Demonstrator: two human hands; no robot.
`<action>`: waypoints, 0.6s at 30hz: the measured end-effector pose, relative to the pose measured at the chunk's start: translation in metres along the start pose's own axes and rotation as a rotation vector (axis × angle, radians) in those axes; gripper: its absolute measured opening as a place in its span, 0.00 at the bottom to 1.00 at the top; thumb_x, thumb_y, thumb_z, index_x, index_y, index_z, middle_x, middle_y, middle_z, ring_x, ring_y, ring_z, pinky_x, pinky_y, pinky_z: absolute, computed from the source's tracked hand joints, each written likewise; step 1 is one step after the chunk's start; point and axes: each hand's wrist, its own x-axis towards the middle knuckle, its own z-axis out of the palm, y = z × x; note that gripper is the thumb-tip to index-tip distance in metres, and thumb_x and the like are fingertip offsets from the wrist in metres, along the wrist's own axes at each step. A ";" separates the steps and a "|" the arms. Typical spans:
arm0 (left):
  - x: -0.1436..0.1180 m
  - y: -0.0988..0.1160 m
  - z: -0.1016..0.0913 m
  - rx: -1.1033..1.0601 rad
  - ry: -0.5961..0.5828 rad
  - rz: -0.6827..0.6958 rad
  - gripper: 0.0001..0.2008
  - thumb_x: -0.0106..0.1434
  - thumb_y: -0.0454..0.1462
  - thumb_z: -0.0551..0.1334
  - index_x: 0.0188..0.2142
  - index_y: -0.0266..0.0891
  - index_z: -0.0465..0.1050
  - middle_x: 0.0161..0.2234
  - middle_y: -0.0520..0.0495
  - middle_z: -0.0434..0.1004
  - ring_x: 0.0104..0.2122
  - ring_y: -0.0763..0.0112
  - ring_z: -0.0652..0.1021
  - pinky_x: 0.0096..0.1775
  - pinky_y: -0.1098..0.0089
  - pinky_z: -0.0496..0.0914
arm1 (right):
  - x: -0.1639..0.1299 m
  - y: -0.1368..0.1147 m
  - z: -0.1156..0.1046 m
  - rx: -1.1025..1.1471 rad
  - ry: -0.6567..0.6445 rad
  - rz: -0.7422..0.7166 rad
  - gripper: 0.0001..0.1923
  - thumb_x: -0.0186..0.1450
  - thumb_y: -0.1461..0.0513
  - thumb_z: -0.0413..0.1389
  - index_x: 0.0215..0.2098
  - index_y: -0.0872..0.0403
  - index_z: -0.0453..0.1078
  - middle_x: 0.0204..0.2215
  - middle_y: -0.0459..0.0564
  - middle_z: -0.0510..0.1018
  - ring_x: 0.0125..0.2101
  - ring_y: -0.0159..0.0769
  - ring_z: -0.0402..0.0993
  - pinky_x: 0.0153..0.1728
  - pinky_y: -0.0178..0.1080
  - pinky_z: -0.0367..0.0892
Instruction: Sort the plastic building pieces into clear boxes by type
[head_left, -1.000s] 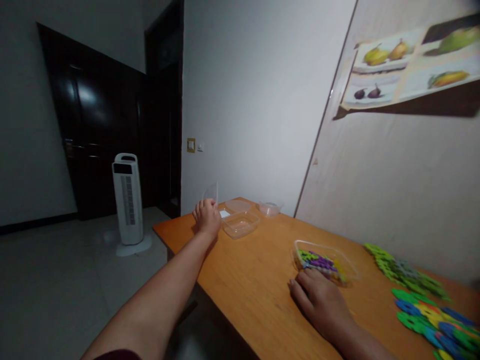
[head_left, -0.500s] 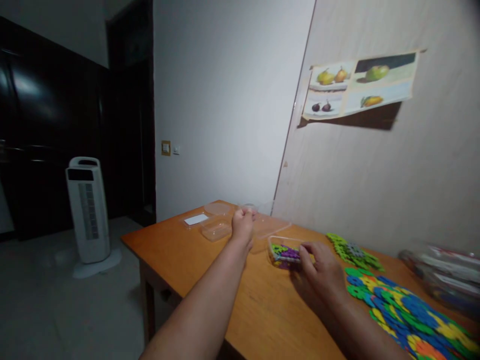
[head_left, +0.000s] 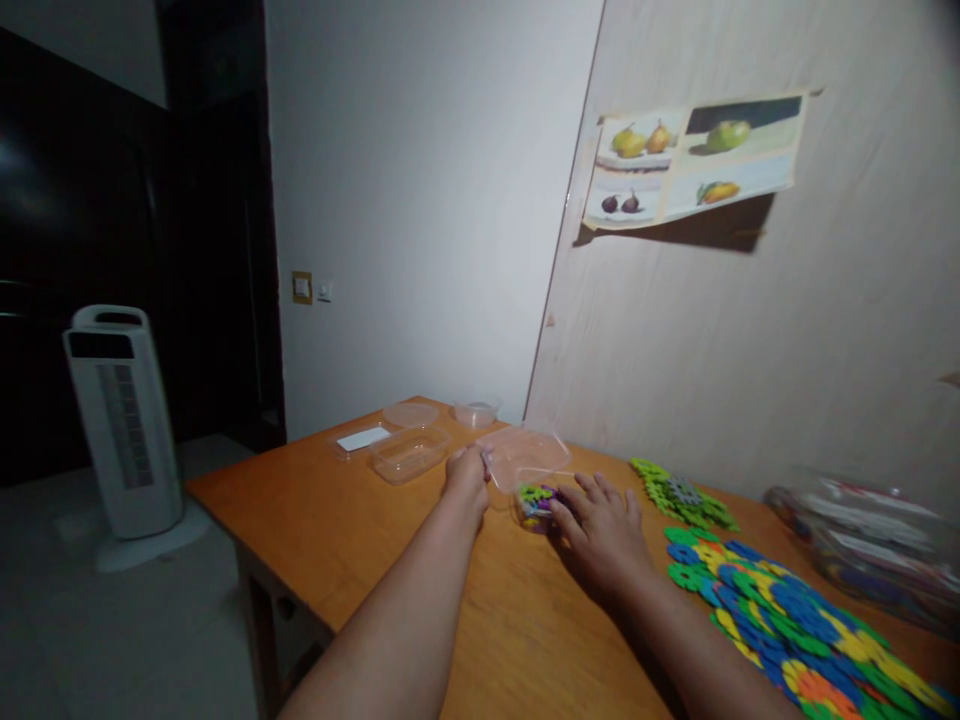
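My left hand (head_left: 466, 478) is closed on the near edge of a clear plastic lid (head_left: 536, 452), which is tilted above the table. Just right of it stands a clear plastic container (head_left: 520, 512) holding green, purple and other coloured plastic pieces (head_left: 535, 494). My right hand (head_left: 600, 525) lies over the container's right side with its fingers spread, covering part of the contents. Whether its fingertips press on the pieces or only on the rim I cannot tell.
On the wooden table (head_left: 300, 500) are another clear container (head_left: 409, 455), a round lid (head_left: 410, 413) and a round tub (head_left: 475, 412). Right lie green pieces (head_left: 679, 490), a multicoloured pile of flower-shaped pieces (head_left: 802, 620) and a filled transparent package (head_left: 877, 540). A wall stands behind.
The lid in my left hand has come down and closer to the filled container. My right hand has moved from the container's right edge to over its contents, fingers spreading. The view has shifted right.
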 end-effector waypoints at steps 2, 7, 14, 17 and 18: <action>0.003 -0.001 -0.001 -0.019 0.011 0.001 0.06 0.49 0.30 0.63 0.22 0.35 0.65 0.16 0.56 0.65 0.12 0.81 0.64 0.16 0.79 0.52 | 0.001 0.000 0.003 0.037 0.021 0.003 0.19 0.68 0.51 0.48 0.51 0.43 0.72 0.55 0.53 0.72 0.58 0.51 0.59 0.55 0.56 0.46; 0.005 0.002 -0.003 -0.061 0.009 -0.037 0.05 0.50 0.27 0.62 0.22 0.34 0.67 0.17 0.54 0.67 0.14 0.81 0.67 0.16 0.80 0.54 | 0.011 -0.009 0.013 0.110 0.088 0.056 0.17 0.67 0.51 0.49 0.42 0.48 0.76 0.43 0.53 0.78 0.46 0.44 0.67 0.48 0.44 0.54; -0.001 0.012 -0.001 -0.110 0.035 -0.091 0.07 0.51 0.24 0.61 0.22 0.34 0.66 0.17 0.53 0.67 0.14 0.82 0.67 0.16 0.81 0.55 | 0.030 -0.012 0.013 0.114 0.011 0.140 0.14 0.64 0.53 0.53 0.36 0.48 0.79 0.37 0.51 0.80 0.42 0.44 0.69 0.42 0.43 0.54; -0.005 0.016 0.000 -0.115 0.039 -0.113 0.08 0.53 0.25 0.61 0.21 0.34 0.66 0.16 0.53 0.66 0.13 0.82 0.66 0.15 0.81 0.54 | 0.036 -0.009 0.014 0.107 -0.019 0.133 0.13 0.64 0.54 0.53 0.33 0.49 0.79 0.35 0.52 0.80 0.40 0.45 0.69 0.40 0.42 0.55; -0.006 0.017 0.000 -0.114 0.040 -0.119 0.08 0.53 0.26 0.61 0.21 0.34 0.66 0.16 0.53 0.66 0.13 0.82 0.65 0.15 0.80 0.53 | 0.037 -0.007 0.014 0.123 -0.022 0.124 0.14 0.64 0.54 0.53 0.33 0.49 0.79 0.34 0.52 0.80 0.40 0.44 0.69 0.39 0.42 0.55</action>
